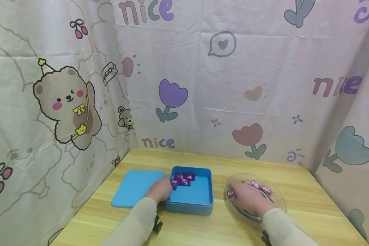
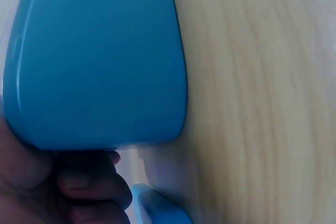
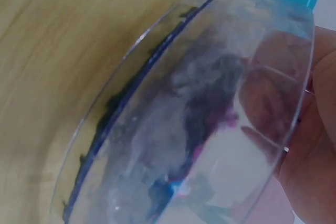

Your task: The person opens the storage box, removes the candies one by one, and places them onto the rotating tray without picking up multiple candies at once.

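A blue box [image 1: 189, 209] stands uncovered with several purple wrapped candies [image 1: 183, 177] inside, gathered toward its back left. My left hand [image 1: 160, 189] grips the left wall of the box; in the left wrist view its fingers [image 2: 97, 186] curl beside the box's side. To the right is a clear round bowl [image 1: 281, 198] holding several pink and white wrapped candies [image 1: 265, 189]. My right hand [image 1: 247, 197] reaches over the rim into it, fingers down among the candies. Through the clear wall, the right wrist view shows those fingers [image 3: 273, 93] blurred; I cannot tell whether they pinch a candy.
A flat blue lid [image 1: 138, 188] lies left of the box on the wooden table [image 1: 221, 225]. Behind the table and along its sides hangs a printed curtain [image 1: 200, 85]. The bowl stands a short way right of the box.
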Motion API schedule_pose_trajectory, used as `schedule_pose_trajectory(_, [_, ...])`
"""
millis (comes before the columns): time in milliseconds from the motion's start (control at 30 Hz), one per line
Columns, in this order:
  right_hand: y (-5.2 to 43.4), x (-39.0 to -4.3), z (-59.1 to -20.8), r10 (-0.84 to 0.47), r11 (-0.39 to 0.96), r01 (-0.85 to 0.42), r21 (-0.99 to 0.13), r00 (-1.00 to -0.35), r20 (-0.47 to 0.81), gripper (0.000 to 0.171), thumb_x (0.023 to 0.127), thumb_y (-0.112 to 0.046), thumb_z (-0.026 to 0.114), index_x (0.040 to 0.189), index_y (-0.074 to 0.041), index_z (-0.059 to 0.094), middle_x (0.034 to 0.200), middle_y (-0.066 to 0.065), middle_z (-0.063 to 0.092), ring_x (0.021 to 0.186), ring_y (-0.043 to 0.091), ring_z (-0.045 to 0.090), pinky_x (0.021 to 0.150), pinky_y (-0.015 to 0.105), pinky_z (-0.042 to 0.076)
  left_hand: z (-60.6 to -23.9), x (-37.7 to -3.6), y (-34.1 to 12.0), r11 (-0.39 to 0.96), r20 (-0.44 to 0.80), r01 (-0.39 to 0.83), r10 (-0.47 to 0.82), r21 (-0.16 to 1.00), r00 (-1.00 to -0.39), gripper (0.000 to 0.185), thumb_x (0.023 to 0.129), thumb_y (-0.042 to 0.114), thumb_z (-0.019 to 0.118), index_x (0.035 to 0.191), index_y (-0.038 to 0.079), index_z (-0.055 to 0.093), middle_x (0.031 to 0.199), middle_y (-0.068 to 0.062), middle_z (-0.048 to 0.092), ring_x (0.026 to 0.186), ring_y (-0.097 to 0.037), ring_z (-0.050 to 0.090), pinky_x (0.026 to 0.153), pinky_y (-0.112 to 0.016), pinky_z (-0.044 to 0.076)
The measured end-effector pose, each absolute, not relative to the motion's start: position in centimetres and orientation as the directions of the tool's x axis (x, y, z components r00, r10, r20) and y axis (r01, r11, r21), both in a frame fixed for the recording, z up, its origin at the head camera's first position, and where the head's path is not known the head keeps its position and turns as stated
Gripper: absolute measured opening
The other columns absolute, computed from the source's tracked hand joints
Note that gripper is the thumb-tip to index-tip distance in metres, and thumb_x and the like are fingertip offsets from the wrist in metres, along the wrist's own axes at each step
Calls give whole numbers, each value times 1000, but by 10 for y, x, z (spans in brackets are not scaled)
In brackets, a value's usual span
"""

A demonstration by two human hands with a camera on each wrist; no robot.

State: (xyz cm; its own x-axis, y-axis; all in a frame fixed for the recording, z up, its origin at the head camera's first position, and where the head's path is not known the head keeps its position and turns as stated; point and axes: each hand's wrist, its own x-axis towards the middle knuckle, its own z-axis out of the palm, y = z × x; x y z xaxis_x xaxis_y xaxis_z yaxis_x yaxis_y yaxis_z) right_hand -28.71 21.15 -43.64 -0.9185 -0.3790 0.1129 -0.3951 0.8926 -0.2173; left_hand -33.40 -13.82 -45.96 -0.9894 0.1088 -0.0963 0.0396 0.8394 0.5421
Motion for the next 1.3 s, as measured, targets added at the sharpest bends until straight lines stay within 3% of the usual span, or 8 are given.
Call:
schedule_pose_trajectory(400, [212, -290, -444, -430, 877, -446, -180, -895, 121, 25, 82, -8, 74, 91, -26, 59, 78, -16, 54, 70, 5, 50, 68, 32, 51, -460, -335, -138, 843, -95, 43, 110, 537, -989, 51, 102, 9, 45, 150, -7, 38, 149, -24, 47, 135, -41, 46, 108, -62, 36])
schedule_pose_trajectory(700, [206, -294, -433, -373, 890, -393, -230, -919, 130, 21, 84, -14, 75, 98, -24, 64, 80, -16, 56, 74, 6, 53, 72, 33, 51, -463, -335, -139, 839, -86, 48, 113, 542, -990, 53, 103, 9, 44, 152, -7, 35, 152, -25, 43, 139, -43, 41, 110, -62, 34])
schedule_pose_trajectory(967, [176, -301, -419, -382, 884, -410, -224, -910, 160, 24, 88, -16, 75, 111, -18, 68, 100, -5, 64, 91, 13, 57, 83, 38, 53, -466, -337, -140, 838, -83, 53, 117, 543, -990, 52, 103, 9, 43, 151, -7, 36, 151, -25, 44, 138, -43, 41, 110, -62, 34])
schedule_pose_trajectory(1300, [118, -317, -412, -476, 851, -506, -140, -856, 200, 28, 90, -24, 77, 117, -20, 70, 110, -4, 66, 105, 19, 60, 92, 39, 54, -465, -337, -141, 842, -86, 55, 120, 536, -989, 52, 102, 10, 44, 151, -7, 37, 149, -25, 46, 135, -42, 46, 108, -63, 36])
